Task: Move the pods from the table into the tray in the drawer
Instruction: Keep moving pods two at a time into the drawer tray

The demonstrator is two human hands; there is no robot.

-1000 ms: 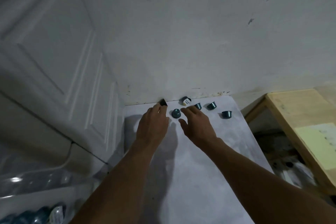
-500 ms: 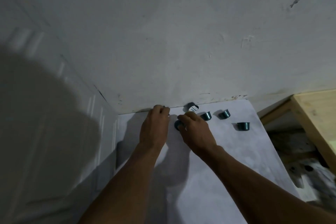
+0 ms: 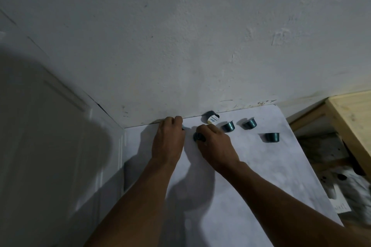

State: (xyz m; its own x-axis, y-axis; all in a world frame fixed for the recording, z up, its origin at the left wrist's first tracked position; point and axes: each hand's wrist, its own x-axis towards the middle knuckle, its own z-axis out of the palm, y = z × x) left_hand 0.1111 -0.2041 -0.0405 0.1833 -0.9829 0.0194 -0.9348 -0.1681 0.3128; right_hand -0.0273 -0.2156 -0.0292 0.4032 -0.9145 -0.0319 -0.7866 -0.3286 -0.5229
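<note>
Reaching to the far edge of the counter (image 3: 251, 176), where mottled pale grey meets a scuffed white wall (image 3: 180, 46), both hands are curled. The left hand (image 3: 168, 140) clenches over a hidden pod (image 3: 183, 127), of which only a teal sliver shows. The right hand (image 3: 216, 144) grips a teal pod (image 3: 198, 137) just beside it. A labelled pod (image 3: 212, 120) lies tipped against the wall, and three loose pods (image 3: 250, 123) sit to its right. A panelled door (image 3: 50, 146) flanks the left, a wooden frame (image 3: 351, 118) the right.

Scuffed white wall (image 3: 200, 36), panelled white door (image 3: 50, 136) at left — pale wooden frame (image 3: 351, 110) at right
</note>
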